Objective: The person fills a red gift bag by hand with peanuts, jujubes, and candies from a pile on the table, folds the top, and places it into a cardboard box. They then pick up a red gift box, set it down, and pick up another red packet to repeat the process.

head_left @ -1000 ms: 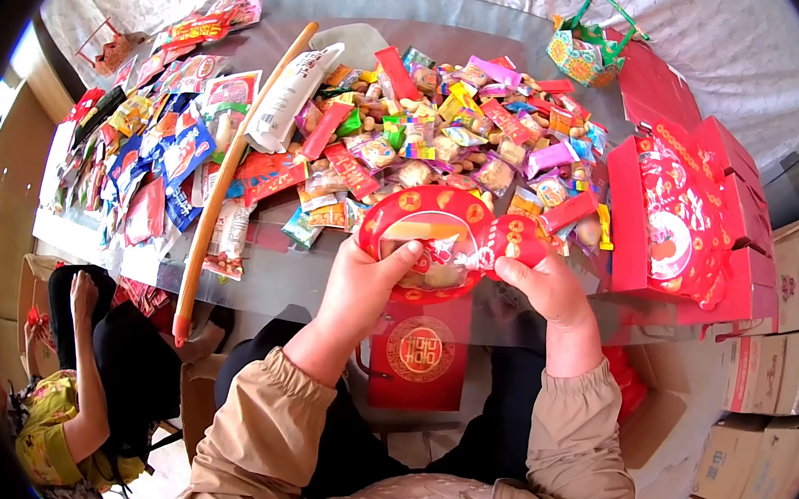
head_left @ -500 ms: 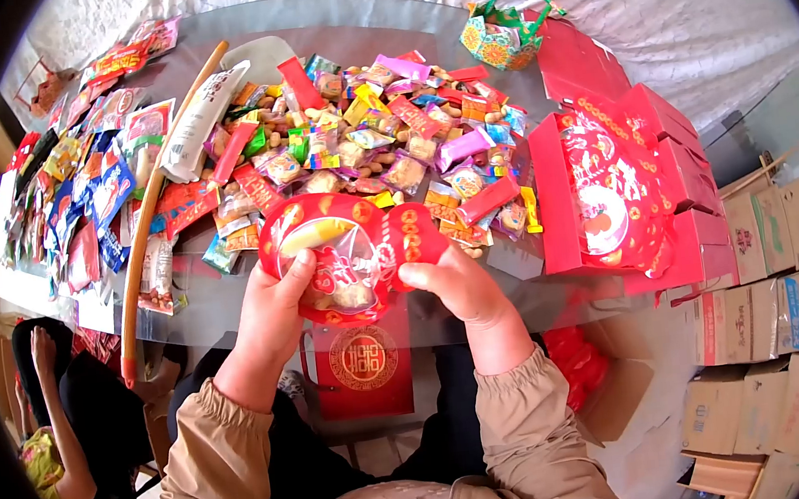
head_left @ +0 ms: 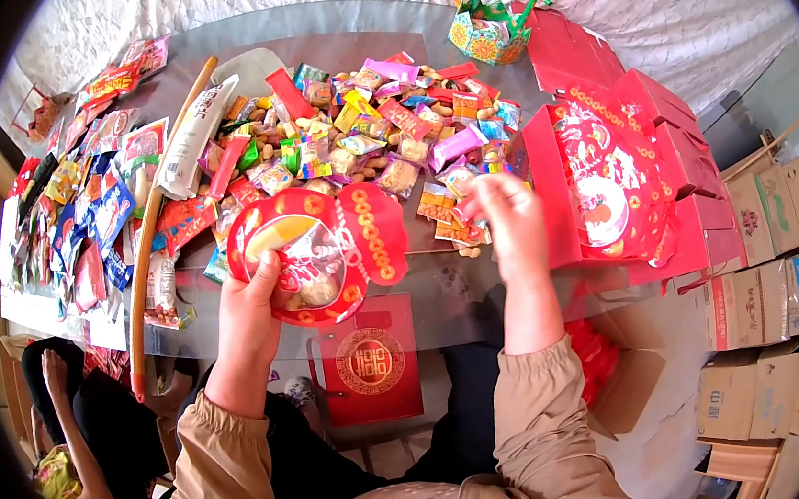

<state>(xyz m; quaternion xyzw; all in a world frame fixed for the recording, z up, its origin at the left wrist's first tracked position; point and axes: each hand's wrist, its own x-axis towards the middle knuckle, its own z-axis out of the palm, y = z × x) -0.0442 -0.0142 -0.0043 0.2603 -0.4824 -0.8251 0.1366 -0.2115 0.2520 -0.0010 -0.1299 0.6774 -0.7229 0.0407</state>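
My left hand (head_left: 252, 297) is closed on the left edge of a red gift bag (head_left: 375, 242) with gold coin prints, thumb on the front. Through the bag's clear window a yellow item and wrapped snacks show. My right hand (head_left: 509, 220), smeared by motion, is at the near right edge of a heap of wrapped sweets and peanuts (head_left: 397, 173). Its fingertips are over a red-wrapped stick, mostly hidden under them; whether they grip it I cannot make out. Orange snack packets (head_left: 438, 202) lie just left of those fingers.
A red box (head_left: 552, 187) holding filled red bags stands at the right. Left of the heap lie a wooden stick (head_left: 148, 216), a white packet (head_left: 201, 139) and many snack packets. A green basket (head_left: 489, 34) stands behind. Another person (head_left: 78, 454) sits at lower left; cartons (head_left: 770, 300) are stacked right.
My right hand has let go of the red bag and moved right to the heap's edge. My left hand still holds the bag, now slightly further left.
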